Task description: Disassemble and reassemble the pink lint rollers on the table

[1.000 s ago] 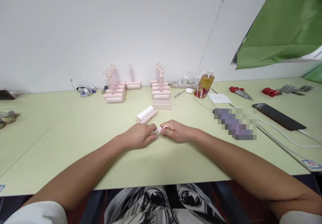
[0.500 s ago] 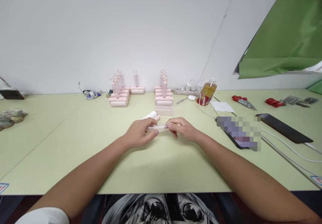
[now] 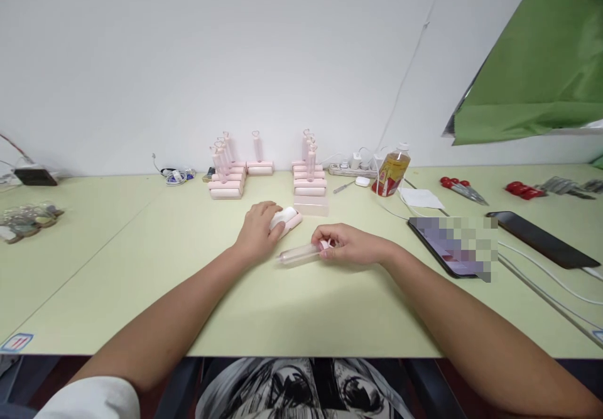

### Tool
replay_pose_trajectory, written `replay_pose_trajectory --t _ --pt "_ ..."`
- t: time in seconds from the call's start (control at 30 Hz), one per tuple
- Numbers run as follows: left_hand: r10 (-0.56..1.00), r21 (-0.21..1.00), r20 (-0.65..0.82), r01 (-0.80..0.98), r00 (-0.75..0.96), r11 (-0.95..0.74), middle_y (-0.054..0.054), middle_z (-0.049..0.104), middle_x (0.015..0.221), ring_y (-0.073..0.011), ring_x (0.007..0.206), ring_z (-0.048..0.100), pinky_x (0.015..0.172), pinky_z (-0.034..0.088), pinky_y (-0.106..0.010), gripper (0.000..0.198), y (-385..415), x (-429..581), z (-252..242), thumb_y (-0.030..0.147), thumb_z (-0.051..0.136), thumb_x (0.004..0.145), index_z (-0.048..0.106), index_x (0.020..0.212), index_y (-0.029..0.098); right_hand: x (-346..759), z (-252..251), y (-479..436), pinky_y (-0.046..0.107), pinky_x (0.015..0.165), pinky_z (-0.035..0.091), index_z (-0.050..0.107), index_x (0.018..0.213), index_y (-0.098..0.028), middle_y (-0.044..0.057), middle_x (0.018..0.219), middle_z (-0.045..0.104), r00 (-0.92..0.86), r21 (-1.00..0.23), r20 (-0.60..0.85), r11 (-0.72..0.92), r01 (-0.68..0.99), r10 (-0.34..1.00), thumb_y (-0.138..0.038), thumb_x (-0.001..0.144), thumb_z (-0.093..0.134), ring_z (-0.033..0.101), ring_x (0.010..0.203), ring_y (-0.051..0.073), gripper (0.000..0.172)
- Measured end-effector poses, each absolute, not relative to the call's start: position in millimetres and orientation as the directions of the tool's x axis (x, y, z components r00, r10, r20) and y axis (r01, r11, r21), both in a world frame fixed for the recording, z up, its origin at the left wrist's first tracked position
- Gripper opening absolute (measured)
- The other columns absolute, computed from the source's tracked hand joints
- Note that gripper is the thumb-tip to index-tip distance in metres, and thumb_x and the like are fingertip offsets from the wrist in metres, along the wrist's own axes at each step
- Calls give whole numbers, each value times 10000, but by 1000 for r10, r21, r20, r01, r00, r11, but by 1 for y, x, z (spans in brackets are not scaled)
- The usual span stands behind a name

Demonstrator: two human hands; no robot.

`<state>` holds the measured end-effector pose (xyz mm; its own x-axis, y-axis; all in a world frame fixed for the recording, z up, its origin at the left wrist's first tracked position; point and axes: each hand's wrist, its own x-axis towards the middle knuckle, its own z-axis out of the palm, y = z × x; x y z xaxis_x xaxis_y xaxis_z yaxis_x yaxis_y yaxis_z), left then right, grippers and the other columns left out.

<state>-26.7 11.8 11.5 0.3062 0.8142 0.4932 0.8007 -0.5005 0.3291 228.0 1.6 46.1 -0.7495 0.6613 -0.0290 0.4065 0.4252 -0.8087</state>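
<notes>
My right hand (image 3: 342,243) pinches the pink-capped end of a clear pink tube-shaped handle (image 3: 298,254), which points left just above the table. My left hand (image 3: 259,229) is on a white and pink lint roller head (image 3: 288,219), thumb on the near side and fingers over the far side. The roller head lies at a slant on the table, partly hidden by this hand. The handle and the roller head are apart. Behind them lies a clear pink cover (image 3: 311,205), in front of a row of lint rollers (image 3: 309,183) whose handles stand upright.
More lint rollers (image 3: 227,186) stand against the wall at the left. On the right are a drink bottle (image 3: 392,171), a power strip (image 3: 351,171), a phone (image 3: 443,249), a black phone (image 3: 541,240) with a cable, and red-handled scissors (image 3: 464,188). Bagged items (image 3: 28,221) lie far left.
My left hand has let go of the clear handle and moved up and left onto the roller head. My right hand keeps the handle, now fully visible and tilted down to the left.
</notes>
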Motion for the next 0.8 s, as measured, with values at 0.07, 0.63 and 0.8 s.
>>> replay_pose_trajectory --t 0.07,0.63,0.8 --pt "863 358 439 833 249 -422 -147 491 1343 -308 1233 436 1016 368 -461 433 19 -30 7 396 460 901 513 1259 159 230 46 5 227 627 373 572 887 -175 -9 827 566 -730 -856 -20 365 366 684 -200 755 642 480 701 114 151" --pt "984 949 -73 315 165 18 -65 636 907 -184 676 590 536 449 -273 505 15 -42 29 372 727 653 562 1088 173 232 44 10 231 496 409 629 922 -156 32 762 632 -609 -984 71 -44 -172 790 -326 748 726 527 582 104 262" --pt "950 995 -7 -95 312 38 -27 625 909 -186 776 616 630 502 -281 596 12 -38 39 227 793 555 506 1076 190 228 41 6 224 512 411 529 853 -211 -32 707 554 -662 -913 135 -167 -372 737 -296 658 827 521 616 112 367"
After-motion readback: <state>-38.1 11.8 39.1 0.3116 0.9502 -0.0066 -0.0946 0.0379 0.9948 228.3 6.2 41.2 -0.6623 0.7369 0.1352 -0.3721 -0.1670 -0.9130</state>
